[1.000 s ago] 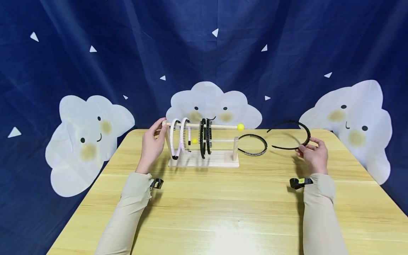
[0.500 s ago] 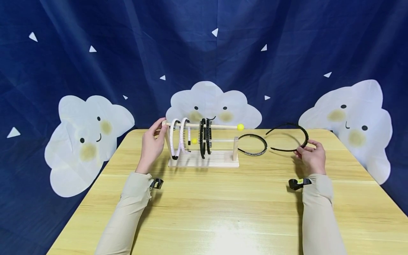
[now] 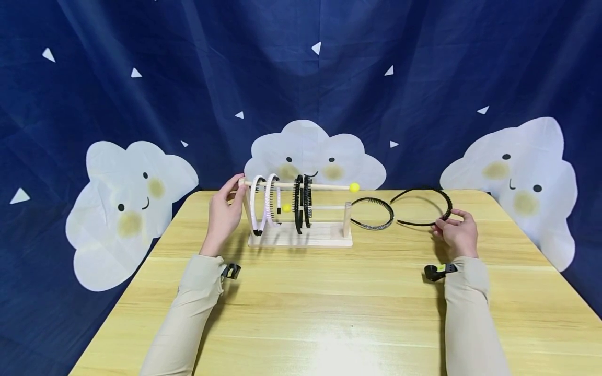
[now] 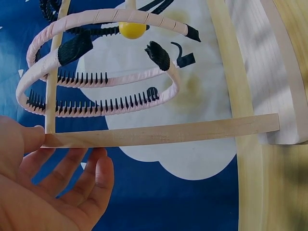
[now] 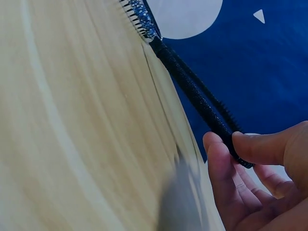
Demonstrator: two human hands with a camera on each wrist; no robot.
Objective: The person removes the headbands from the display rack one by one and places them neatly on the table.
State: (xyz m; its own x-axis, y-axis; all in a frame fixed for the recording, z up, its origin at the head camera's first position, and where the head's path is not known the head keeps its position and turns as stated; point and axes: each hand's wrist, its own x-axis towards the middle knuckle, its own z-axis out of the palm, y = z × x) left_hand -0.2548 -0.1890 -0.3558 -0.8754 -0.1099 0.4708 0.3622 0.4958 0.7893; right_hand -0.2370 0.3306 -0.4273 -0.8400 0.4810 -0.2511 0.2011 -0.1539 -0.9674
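1. Black toothed headband [image 3: 449, 204]: pinched by its curve in the right grip [image 3: 457, 236], presumably to leave its ends free.
2. Rhinestone-trimmed headband [image 3: 376, 228] (the glittery one): on the counter [image 3: 301, 303], left of that grip.
3. Wooden headband stand [image 3: 329, 242]: left grip [image 3: 223, 214] pinches its top corner, likely for steadiness; pale pink headbands [image 4: 120, 16] hang nearest.

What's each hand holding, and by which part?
Right hand: a black headband, pinched near the bend of its curve. Left hand: the wooden stand, gripped at the top of its taller post.
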